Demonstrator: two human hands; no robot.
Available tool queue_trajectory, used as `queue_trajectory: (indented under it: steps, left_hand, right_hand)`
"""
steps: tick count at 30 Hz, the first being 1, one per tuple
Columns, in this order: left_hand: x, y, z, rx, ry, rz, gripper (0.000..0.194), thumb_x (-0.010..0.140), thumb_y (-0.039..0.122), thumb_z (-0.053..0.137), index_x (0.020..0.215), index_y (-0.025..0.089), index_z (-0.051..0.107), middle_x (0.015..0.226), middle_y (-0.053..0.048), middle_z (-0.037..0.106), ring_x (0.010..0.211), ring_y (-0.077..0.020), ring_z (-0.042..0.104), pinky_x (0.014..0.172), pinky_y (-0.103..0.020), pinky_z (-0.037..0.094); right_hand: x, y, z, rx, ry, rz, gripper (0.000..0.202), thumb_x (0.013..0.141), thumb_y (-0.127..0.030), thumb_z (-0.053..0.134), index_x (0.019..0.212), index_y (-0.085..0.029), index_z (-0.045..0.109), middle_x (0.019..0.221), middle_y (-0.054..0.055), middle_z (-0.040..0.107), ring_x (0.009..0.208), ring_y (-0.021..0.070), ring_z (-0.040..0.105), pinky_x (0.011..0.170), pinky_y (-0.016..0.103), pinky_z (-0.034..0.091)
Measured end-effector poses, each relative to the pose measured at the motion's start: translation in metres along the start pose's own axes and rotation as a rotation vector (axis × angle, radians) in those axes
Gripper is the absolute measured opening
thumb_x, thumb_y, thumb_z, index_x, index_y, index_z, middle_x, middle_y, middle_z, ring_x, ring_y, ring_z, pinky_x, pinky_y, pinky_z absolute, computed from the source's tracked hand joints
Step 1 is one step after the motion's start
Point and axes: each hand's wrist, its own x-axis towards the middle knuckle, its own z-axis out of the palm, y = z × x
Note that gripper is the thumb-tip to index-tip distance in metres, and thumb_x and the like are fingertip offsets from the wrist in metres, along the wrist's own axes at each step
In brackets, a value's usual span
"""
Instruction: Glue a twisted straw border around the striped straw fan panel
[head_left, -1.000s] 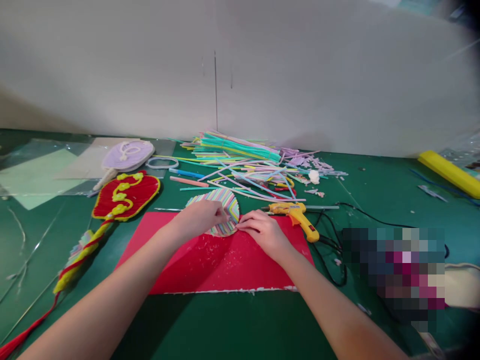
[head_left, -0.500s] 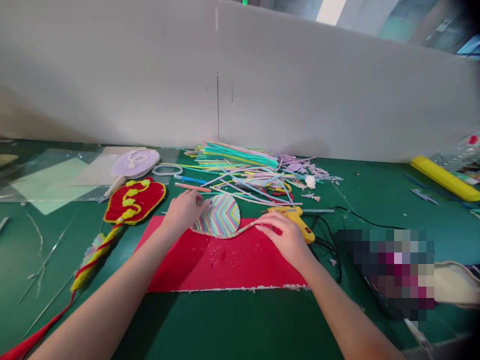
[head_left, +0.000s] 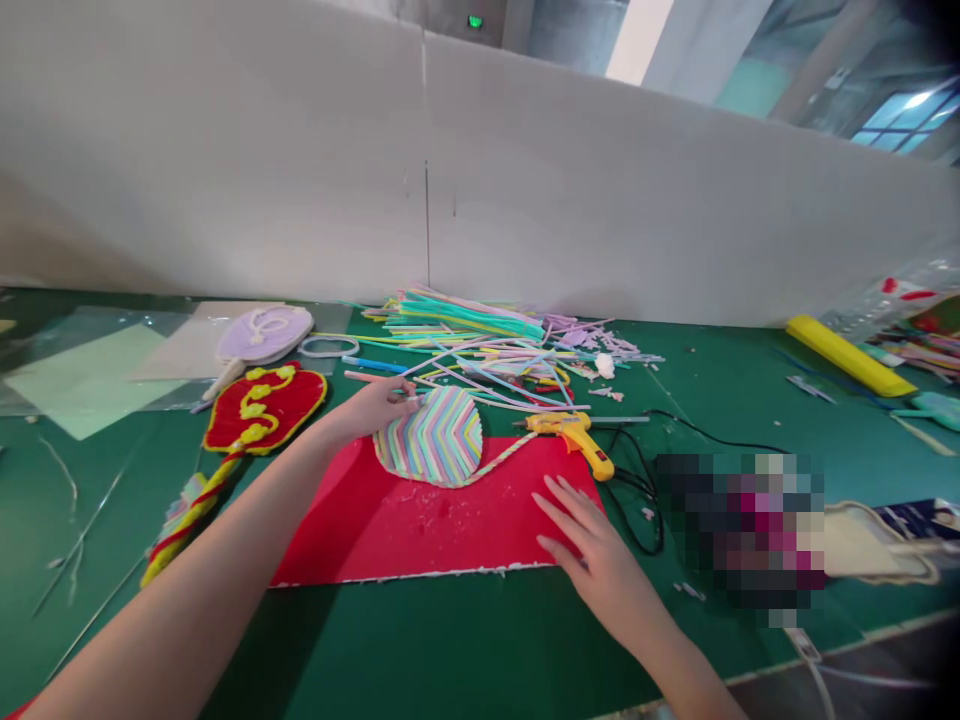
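Observation:
A rounded panel of pastel zigzag pipe-cleaner stripes lies over the back of a red sheet. My left hand pinches its upper left edge, the fingertips partly hidden. A twisted pastel cord runs along the panel's lower edge, and its loose end stretches right toward a yellow glue gun. Over the right part of the sheet, my right hand is open, fingers spread and holding nothing. The glue gun lies just beyond that hand.
Loose pipe cleaners are piled by the grey partition. Left lie a red and yellow fan and a lilac fan. Black cables trail right, near a blurred-out object and a yellow bar.
My right hand has let go of the cord and moved down and toward me, its fingers opening. My left hand stays at the panel's edge. The whole view has shifted slightly.

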Motion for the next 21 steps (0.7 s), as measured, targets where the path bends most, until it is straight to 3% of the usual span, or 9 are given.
queue_trajectory:
  steps: [3, 5, 8, 12, 16, 21]
  left_hand:
    - [0.004, 0.001, 0.000, -0.029, -0.021, 0.007, 0.054, 0.056, 0.066, 0.061, 0.081, 0.019, 0.054, 0.071, -0.002, 0.064, 0.075, -0.0223, 0.061, 0.064, -0.028, 0.045]
    - [0.007, 0.003, 0.000, -0.036, -0.035, 0.009, 0.056, 0.056, 0.066, 0.061, 0.086, 0.018, 0.057, 0.076, -0.003, 0.066, 0.078, -0.0228, 0.062, 0.067, -0.029, 0.046]
    - [0.008, 0.006, 0.000, -0.020, -0.060, 0.008, 0.058, 0.057, 0.064, 0.063, 0.092, 0.018, 0.062, 0.074, -0.002, 0.066, 0.078, -0.0228, 0.061, 0.067, -0.028, 0.045]
    - [0.009, 0.004, -0.002, 0.023, -0.078, 0.020, 0.055, 0.058, 0.061, 0.065, 0.091, 0.018, 0.066, 0.065, 0.001, 0.060, 0.072, -0.0213, 0.059, 0.064, -0.027, 0.043]
    - [0.010, -0.003, -0.006, 0.051, -0.055, 0.018, 0.057, 0.059, 0.063, 0.063, 0.096, 0.019, 0.067, 0.069, 0.000, 0.061, 0.076, -0.0221, 0.059, 0.069, -0.028, 0.044]
    - [0.012, -0.002, -0.008, 0.032, -0.070, 0.004, 0.064, 0.058, 0.068, 0.062, 0.099, 0.019, 0.067, 0.085, -0.004, 0.068, 0.086, -0.0237, 0.061, 0.076, -0.030, 0.047]
  right_hand:
    - [0.010, 0.014, -0.010, -0.001, 0.310, 0.074, 0.026, 0.094, -0.031, 0.046, 0.108, -0.023, 0.066, 0.113, 0.008, 0.065, 0.103, 0.0196, 0.062, 0.093, 0.033, 0.050]
    - [0.023, 0.029, -0.017, -0.097, 0.462, 0.169, 0.028, 0.092, -0.035, 0.048, 0.106, -0.019, 0.066, 0.102, 0.011, 0.065, 0.098, 0.0228, 0.061, 0.088, 0.037, 0.050]
    - [0.047, 0.051, -0.021, -0.197, 0.394, 0.326, 0.041, 0.087, -0.047, 0.050, 0.111, -0.015, 0.062, 0.098, 0.013, 0.062, 0.093, 0.0271, 0.058, 0.083, 0.041, 0.049]
    - [0.070, 0.065, -0.011, -0.148, 0.251, 0.434, 0.037, 0.086, -0.048, 0.049, 0.093, -0.016, 0.065, 0.088, 0.012, 0.061, 0.084, 0.0250, 0.058, 0.080, 0.038, 0.047]
    - [0.073, 0.065, -0.007, -0.086, 0.286, 0.488, 0.036, 0.089, -0.045, 0.040, 0.084, -0.015, 0.060, 0.089, 0.015, 0.061, 0.086, 0.0264, 0.059, 0.077, 0.039, 0.048]
    - [0.057, 0.060, -0.020, 0.058, 0.354, 0.627, 0.041, 0.093, -0.048, 0.026, 0.102, -0.014, 0.048, 0.089, 0.014, 0.065, 0.067, 0.0217, 0.065, 0.054, 0.032, 0.050]
